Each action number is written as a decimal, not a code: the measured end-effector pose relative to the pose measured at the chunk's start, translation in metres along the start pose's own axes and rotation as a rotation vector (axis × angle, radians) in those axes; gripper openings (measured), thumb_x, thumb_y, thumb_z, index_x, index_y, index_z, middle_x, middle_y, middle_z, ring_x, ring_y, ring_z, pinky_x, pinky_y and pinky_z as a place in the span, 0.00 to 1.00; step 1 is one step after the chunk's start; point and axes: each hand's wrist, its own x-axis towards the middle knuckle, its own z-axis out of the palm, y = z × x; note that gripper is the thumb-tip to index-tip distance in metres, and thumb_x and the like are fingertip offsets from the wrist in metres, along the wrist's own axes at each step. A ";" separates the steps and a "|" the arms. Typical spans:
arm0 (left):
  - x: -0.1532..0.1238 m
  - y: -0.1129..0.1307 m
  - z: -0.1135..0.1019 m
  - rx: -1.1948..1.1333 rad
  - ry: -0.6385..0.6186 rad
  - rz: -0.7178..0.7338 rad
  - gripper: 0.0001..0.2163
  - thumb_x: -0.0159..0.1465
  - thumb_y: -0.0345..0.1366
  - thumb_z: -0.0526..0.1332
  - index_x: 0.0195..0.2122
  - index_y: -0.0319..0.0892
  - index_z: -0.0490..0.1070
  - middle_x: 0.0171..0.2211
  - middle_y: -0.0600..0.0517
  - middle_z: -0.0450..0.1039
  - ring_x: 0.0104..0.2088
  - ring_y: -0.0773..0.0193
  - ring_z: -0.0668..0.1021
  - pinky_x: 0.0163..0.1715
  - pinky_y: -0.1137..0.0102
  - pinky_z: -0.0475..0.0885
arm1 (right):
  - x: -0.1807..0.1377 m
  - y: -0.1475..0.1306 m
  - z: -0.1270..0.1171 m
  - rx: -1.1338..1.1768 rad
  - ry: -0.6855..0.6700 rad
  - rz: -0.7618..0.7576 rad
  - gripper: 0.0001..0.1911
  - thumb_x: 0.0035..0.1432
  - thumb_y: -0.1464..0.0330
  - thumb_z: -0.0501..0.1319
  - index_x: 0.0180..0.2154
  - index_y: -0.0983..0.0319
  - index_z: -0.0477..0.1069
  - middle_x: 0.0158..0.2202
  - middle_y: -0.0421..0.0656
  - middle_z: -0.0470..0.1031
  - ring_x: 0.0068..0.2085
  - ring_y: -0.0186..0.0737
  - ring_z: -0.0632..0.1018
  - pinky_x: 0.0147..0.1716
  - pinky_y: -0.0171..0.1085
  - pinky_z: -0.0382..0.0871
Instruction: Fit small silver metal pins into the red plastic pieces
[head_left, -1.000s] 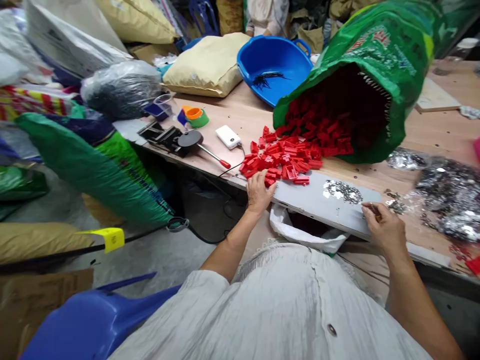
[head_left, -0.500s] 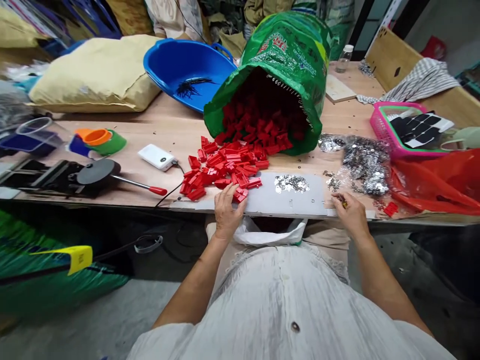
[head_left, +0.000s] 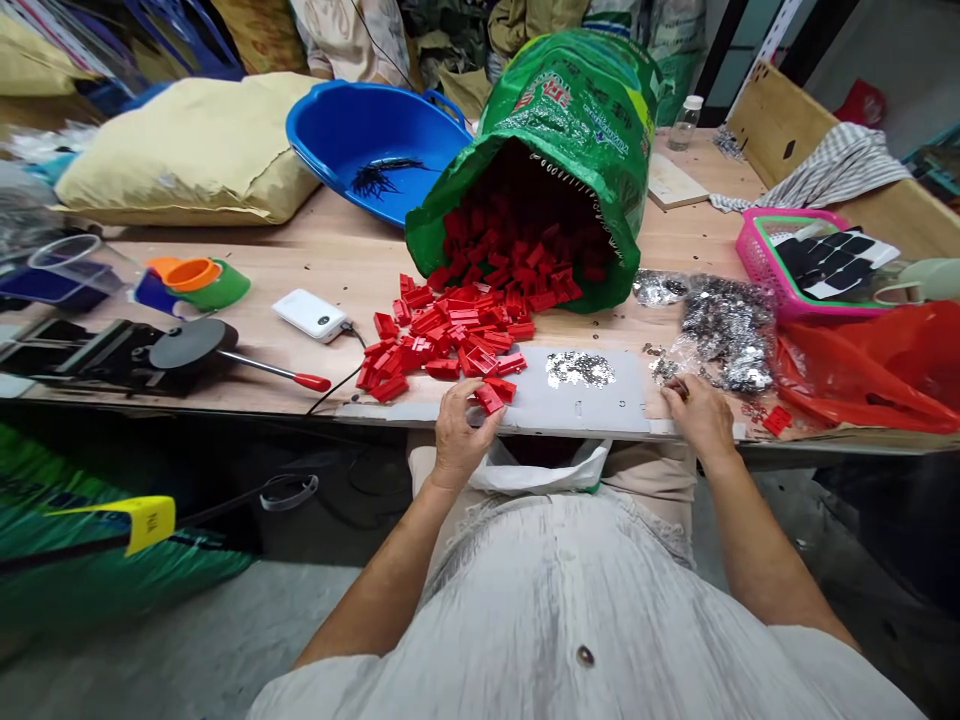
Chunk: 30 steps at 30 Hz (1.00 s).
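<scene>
My left hand [head_left: 459, 438], fingers curled, grips a red plastic piece [head_left: 489, 397] at the near edge of a grey sheet [head_left: 551, 403]; a second red piece touches it. Just behind lies a heap of red plastic pieces [head_left: 450, 330], spilling from the mouth of a green sack [head_left: 570, 100]. Small shiny metal pieces [head_left: 581, 369] are spread on the grey sheet. Over to the right, my right hand [head_left: 701, 412] is closed in a pinch on something small that I cannot make out. It rests beside loose metal bits [head_left: 661, 366].
A bag of metal parts [head_left: 727, 330], a pink basket [head_left: 757, 265] and a red plastic bag [head_left: 862, 370] lie right. To the left are a lever tool [head_left: 191, 345], a white power bank [head_left: 309, 314] and a blue basin [head_left: 322, 125]. The table's front edge runs beneath my hands.
My left hand has drawn a red piece off the heap, slightly toward me and to the right. My right hand stays near the metal bits, its fingers turned a little.
</scene>
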 end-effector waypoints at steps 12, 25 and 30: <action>-0.002 0.054 -0.001 -0.741 -0.278 -0.432 0.18 0.54 0.38 0.69 0.45 0.41 0.71 0.52 0.44 0.73 0.49 0.59 0.78 0.50 0.63 0.75 | -0.009 -0.010 -0.010 0.324 0.039 0.034 0.14 0.57 0.57 0.60 0.39 0.60 0.73 0.37 0.45 0.79 0.37 0.44 0.77 0.39 0.40 0.68; -0.006 0.072 0.000 -0.285 -0.304 -0.101 0.22 0.54 0.29 0.65 0.51 0.44 0.68 0.49 0.47 0.73 0.51 0.57 0.75 0.51 0.62 0.73 | -0.044 -0.124 -0.018 0.655 -0.226 -0.192 0.13 0.60 0.56 0.61 0.36 0.59 0.74 0.30 0.40 0.77 0.26 0.34 0.70 0.27 0.34 0.64; -0.006 0.074 -0.001 -0.323 -0.317 -0.170 0.26 0.53 0.30 0.66 0.55 0.44 0.67 0.50 0.46 0.72 0.51 0.56 0.75 0.52 0.62 0.73 | -0.044 -0.147 -0.023 0.658 -0.230 -0.278 0.11 0.61 0.58 0.60 0.36 0.59 0.74 0.30 0.40 0.77 0.24 0.33 0.68 0.26 0.34 0.64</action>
